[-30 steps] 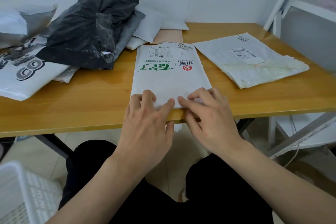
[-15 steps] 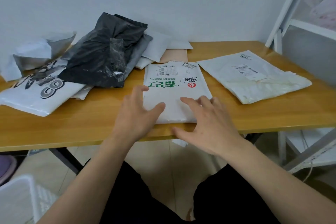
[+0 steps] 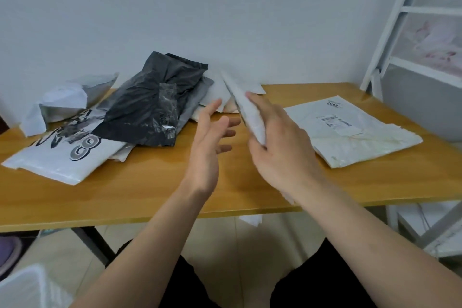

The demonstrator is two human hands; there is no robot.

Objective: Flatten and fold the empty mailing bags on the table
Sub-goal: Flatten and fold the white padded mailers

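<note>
My right hand grips a folded white mailing bag and holds it on edge above the middle of the wooden table. My left hand hovers just left of it with fingers straight and spread, holding nothing. A flattened white bag with a shipping label lies on the right part of the table. A pile of bags sits at the back left: a crumpled black bag on top, a white bag with a grey printed pattern under it, and a grey-white bag behind.
A white metal rack stands at the right beside the table. A white plastic basket sits on the floor at the lower left. A scrap of white paper lies on the floor under the table edge. The wall is close behind the pile.
The white bag with green print lay flat under both hands; now my right hand has lifted it off the table on edge, and my left hand has let go and risen beside it.
</note>
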